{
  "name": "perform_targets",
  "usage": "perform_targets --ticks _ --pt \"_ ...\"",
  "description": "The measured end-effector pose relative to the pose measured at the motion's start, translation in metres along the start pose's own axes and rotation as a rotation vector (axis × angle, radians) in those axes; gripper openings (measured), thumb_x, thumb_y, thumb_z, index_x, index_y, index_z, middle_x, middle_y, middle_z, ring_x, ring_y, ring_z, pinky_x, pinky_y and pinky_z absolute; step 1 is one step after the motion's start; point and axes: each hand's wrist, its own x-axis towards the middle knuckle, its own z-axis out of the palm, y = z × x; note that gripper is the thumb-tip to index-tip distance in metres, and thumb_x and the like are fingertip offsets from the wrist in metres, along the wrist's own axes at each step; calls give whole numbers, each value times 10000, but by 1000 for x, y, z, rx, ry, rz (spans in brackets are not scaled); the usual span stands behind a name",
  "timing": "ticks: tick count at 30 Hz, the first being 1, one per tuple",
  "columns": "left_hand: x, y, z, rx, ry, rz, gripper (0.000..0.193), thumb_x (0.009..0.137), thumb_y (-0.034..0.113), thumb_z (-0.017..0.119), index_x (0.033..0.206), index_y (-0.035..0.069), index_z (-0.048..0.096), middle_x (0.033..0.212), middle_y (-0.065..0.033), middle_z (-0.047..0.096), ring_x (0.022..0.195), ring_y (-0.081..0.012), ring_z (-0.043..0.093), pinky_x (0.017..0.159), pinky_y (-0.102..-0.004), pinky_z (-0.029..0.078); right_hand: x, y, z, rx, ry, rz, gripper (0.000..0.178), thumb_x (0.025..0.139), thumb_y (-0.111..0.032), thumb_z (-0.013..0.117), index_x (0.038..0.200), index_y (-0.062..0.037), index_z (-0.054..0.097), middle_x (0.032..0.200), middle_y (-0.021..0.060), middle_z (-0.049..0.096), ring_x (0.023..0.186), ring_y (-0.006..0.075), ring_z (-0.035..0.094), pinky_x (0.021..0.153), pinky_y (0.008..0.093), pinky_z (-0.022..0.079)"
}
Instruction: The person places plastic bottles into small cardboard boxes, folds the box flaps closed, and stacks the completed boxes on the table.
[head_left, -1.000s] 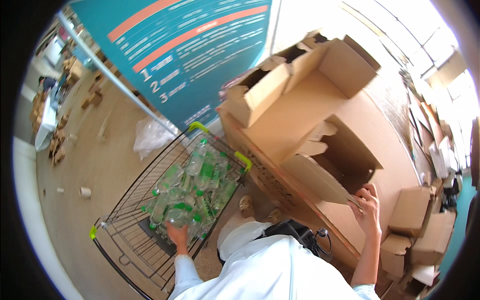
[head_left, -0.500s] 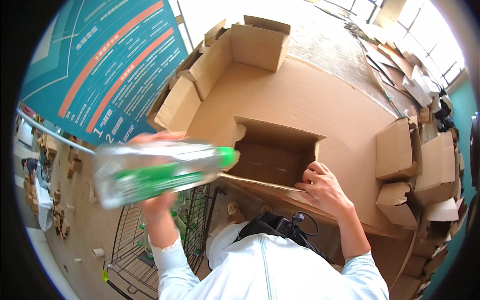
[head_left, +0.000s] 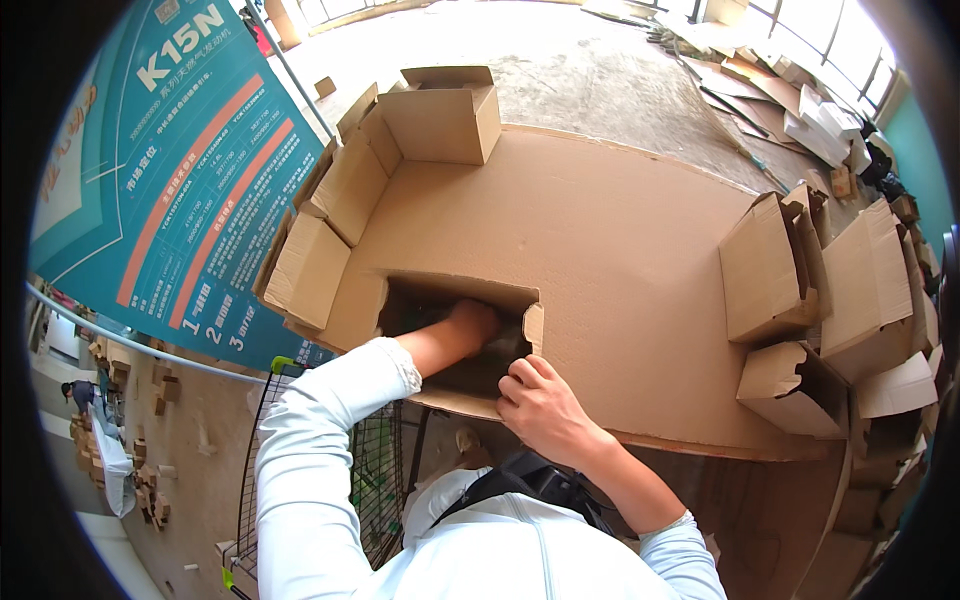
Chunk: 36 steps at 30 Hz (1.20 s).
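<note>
An open carton (head_left: 534, 322), its mouth facing up, sits at the near edge of a broad cardboard-covered surface (head_left: 620, 250) as a worker in a pale jacket reaches inside. The worker's left hand (head_left: 472, 325) is sunk into the dark interior, and its fingers are lost in shadow; whether they are spread or closed, and on what, cannot be told. The right hand (head_left: 545, 410) has its fingers curled closed on the carton's near right corner, apparently to steady it.

Work on this carton looks to be in mid-course: its top stands open, and how much lies inside is too dark to judge. A row of other cartons (head_left: 350, 195) lines the surface's left side, just beyond the one in hand, their contents out of sight; whether they are finished or waiting cannot be said. More cartons (head_left: 770, 270), at least one of them open, crowd the right end, well apart from the worker's hands.

Below the left forearm, a wire cart (head_left: 285, 365) with green corner pieces stands near the carton, greenish shapes showing dimly through its mesh, which suggests that it is not bare. A blue-green printed banner (head_left: 210, 190) rises at left; in the far background, another person (head_left: 76, 392) is near scattered boxes.
</note>
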Motion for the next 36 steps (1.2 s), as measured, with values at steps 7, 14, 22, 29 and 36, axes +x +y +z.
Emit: perform_targets --ticks 7,14,22,29,36 --pt "-13 -3 -35 -34 10 34 223 864 185 587 1001 94 738 994 -128 720 977 -262 690 789 -404 558 2 18 7 -8 87 43 139 719 -132 603 786 -35 677 837 49 555 974 216 512 1043 441 366" --pt "-183 -64 -78 -800 595 138 353 934 209 597 1223 6 612 1142 -192 667 1060 -301 642 926 -379 503 7 26 1 79 117 88 204 644 -134 689 842 -83 689 854 56 592 992 260 542 1027 445 386" --pt "-415 -107 237 -1116 1048 -1013 259 918 153 629 1135 12 636 1037 -82 684 971 -148 639 904 -312 491 15 16 -9 91 96 190 170 673 -32 733 841 -34 704 806 83 600 932 315 547 903 462 436" --pt "-411 26 511 -1214 -55 -1606 436 727 144 784 1128 16 672 1168 -208 652 1049 -347 639 862 -434 520 26 8 -10 32 -13 301 134 681 7 708 812 7 677 812 94 592 959 323 539 942 473 427" --pt "-381 109 504 -1150 -360 -1795 745 781 125 791 1398 -15 398 1309 -211 529 1092 -352 600 866 -439 524 34 -16 -9 -76 -32 361 117 686 33 683 798 30 648 812 114 581 940 319 528 849 429 435"
